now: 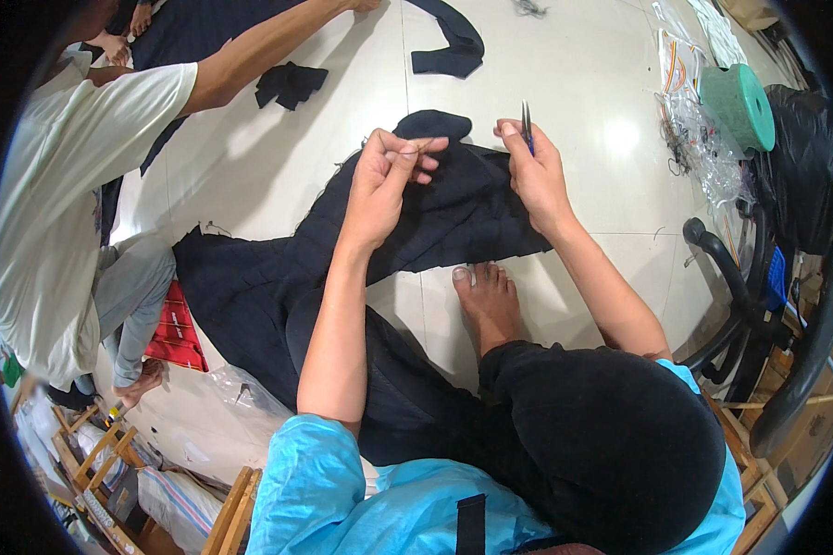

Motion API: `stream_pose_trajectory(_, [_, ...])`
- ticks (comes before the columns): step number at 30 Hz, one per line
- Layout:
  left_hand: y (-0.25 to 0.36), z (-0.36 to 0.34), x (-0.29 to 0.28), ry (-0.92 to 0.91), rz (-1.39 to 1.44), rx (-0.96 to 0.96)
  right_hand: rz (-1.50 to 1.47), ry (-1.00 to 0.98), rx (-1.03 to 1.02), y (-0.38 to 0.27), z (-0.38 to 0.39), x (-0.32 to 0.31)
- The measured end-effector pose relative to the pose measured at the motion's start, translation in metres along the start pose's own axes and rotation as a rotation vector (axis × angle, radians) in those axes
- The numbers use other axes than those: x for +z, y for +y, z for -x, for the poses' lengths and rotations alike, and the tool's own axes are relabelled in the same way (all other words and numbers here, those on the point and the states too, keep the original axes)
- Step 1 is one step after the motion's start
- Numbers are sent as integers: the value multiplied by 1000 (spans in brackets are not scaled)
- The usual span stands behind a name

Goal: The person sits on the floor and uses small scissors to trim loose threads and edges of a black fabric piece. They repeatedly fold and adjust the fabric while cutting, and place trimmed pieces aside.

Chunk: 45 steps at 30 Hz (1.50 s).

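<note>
My left hand is raised over the black cloth with thumb and fingertips pinched on a thin strand, probably thread. To its right, my right hand is closed around small thread snips, their narrow blades pointing up and away from me. A bit of blue handle shows inside the fist. Below both hands the black cloth spreads over my leg and out to the left, with frayed threads along its edge. My bare foot rests on the floor by the cloth's near edge.
At the left a person in a white shirt reaches across. Black cloth scraps and a curved black strip lie on the tiled floor. A green round stool, plastic bags and a black chair base stand right.
</note>
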<state>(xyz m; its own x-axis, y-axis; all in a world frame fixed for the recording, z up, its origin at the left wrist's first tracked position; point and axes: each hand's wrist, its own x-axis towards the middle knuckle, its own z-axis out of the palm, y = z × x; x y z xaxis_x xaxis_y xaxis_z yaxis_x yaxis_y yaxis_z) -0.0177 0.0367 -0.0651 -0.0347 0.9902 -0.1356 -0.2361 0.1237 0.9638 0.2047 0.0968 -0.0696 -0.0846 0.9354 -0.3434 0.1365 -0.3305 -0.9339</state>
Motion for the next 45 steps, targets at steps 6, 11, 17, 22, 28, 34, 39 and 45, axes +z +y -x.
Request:
stream_pose_trajectory(6, [-2,1,-2,-3,-311,149,156,-31,-138,24,-2,5])
stream_pose_trajectory(11, [3,2,2,39,-161,346,-56,-408,260,2,-31,5])
stream_pose_trajectory(17, [0,3,3,58,137,177,-8,-590,275,-14,-27,6])
stream_pose_trajectory(22, [5,3,8,207,-73,126,14,-559,237,-19,-13,5])
stream_pose_trajectory(28, [-4,2,17,313,-545,238,125,-340,-7,-6,-5,13])
stream_pose_trajectory(34, [3,3,10,162,-544,11,283,-297,-113,-3,-1,9])
stream_pose_trajectory(39, [-6,2,6,178,-261,109,340,-282,-136,-6,4,8])
stream_pose_trajectory(45, [5,0,17,189,119,140,384,-276,-93,-5,7,6])
